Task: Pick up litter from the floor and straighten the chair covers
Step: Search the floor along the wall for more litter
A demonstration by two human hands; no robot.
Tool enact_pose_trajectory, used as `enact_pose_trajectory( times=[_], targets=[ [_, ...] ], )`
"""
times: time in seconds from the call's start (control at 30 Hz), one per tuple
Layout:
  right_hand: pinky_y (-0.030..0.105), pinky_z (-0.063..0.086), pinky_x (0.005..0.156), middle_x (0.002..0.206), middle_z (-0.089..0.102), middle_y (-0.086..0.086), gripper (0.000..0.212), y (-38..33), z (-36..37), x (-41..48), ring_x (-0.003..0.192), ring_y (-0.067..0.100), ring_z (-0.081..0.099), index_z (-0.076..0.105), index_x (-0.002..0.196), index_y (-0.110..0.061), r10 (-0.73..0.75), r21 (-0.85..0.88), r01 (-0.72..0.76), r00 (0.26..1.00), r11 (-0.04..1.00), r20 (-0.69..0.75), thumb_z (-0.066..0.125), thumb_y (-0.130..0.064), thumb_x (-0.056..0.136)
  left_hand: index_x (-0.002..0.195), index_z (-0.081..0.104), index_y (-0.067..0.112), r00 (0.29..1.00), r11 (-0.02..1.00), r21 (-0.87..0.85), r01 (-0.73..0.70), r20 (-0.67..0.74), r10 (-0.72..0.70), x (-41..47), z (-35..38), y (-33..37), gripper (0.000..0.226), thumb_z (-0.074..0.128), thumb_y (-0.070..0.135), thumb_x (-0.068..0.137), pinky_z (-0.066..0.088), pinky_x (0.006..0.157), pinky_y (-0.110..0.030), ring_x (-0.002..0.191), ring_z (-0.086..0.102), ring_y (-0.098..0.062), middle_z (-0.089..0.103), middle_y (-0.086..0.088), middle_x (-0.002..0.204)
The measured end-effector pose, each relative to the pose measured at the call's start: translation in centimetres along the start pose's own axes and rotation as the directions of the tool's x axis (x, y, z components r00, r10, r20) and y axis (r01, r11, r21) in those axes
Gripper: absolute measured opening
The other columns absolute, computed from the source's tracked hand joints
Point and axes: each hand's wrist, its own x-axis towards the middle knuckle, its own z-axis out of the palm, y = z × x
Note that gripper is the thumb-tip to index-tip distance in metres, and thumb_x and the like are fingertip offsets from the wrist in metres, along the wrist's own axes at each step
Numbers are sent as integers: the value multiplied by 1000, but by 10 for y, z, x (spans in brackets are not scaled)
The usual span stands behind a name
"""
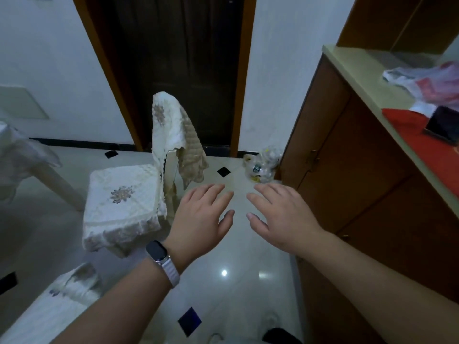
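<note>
A chair stands left of centre with a cream embroidered seat cover [121, 194] lying flat. Its back cover [173, 130] hangs crooked, bunched to one side with a beige flap drooping off the right. A clear plastic bag of litter [263, 165] lies on the tiled floor against the wall, beside the cabinet. My left hand [201, 217], with a watch on the wrist, and my right hand [278, 212] are stretched out side by side above the floor, fingers spread, holding nothing. Both hover right of the chair and short of the bag.
A tall wooden cabinet [347, 170] fills the right side; on its top lie a red cloth, a phone [442, 125] and a plastic bag [427, 83]. A dark doorway [183, 70] is straight ahead. A cloth-draped table [19, 157] stands at far left, another covered chair [62, 301] at lower left.
</note>
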Motion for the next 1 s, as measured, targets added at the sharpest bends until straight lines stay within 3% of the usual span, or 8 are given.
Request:
enact_pose_trajectory(
  times=[0.23,0.47,0.63,1.0],
  targets=[
    [41,41,91,119,62,8,45,60,48,90,112,29,55,64,117,-15,-56,92,63,996,994,-74,46,-45,90,118,69,15,999,997,50,53,11,-53,73,47,-42,36,60,36,90,47,96,-45,115,59,-29,67,-7,122],
    [41,44,90,120,60,7,46,144,78,197,109,29,55,62,119,-16,-108,190,117,993,975,-56,44,-46,89,117,70,15,991,981,144,128,20,-133,174,94,-79,37,56,37,91,44,91,-39,111,61,-28,67,-6,120],
    [41,43,92,119,61,6,42,203,89,273,110,28,54,62,118,-19,-210,195,224,973,955,-92,47,-46,89,119,69,15,979,961,194,198,9,-204,249,122,-103,37,60,35,90,47,95,-42,114,60,-29,66,-7,124],
    [42,43,96,128,59,8,47,245,142,431,118,29,51,60,124,-18,-305,191,307,952,933,-39,45,-46,91,121,68,12,946,929,186,320,-15,-323,338,183,-210,41,56,37,90,47,97,-44,117,59,-29,65,-9,126]
  ],
)
